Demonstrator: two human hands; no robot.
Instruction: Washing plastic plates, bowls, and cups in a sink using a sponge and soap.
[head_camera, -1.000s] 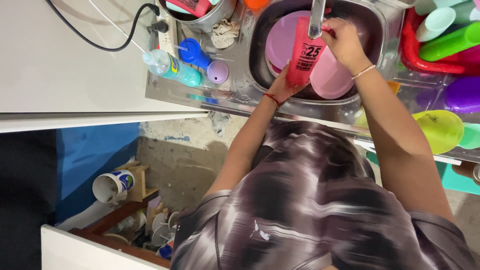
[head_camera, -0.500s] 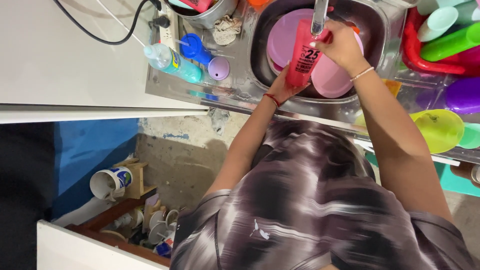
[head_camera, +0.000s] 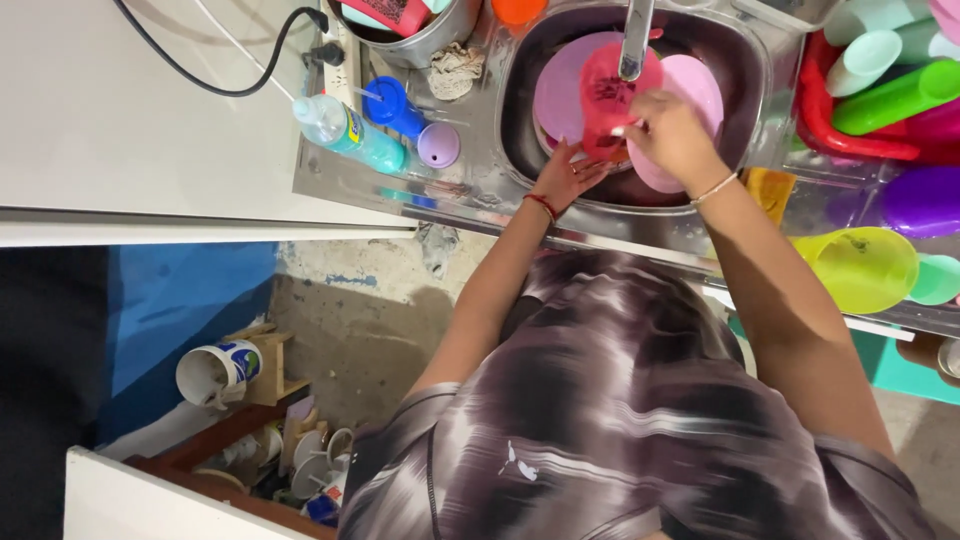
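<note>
since a second ago the red cup has tipped over, its mouth now facing up under the tap, where it stood more upright before. the left hand is the nearer one, fingers spread under the cup's lower side, just touching it. the right hand pinches the cup's rim from the right, grip pressed together on it. the cup's long axis runs away from the body, inside the sink. behind the cup lie pink plates. left of the grips, on the tabletop, a soap bottle and blue cup; right, a red rack and green cup.
</note>
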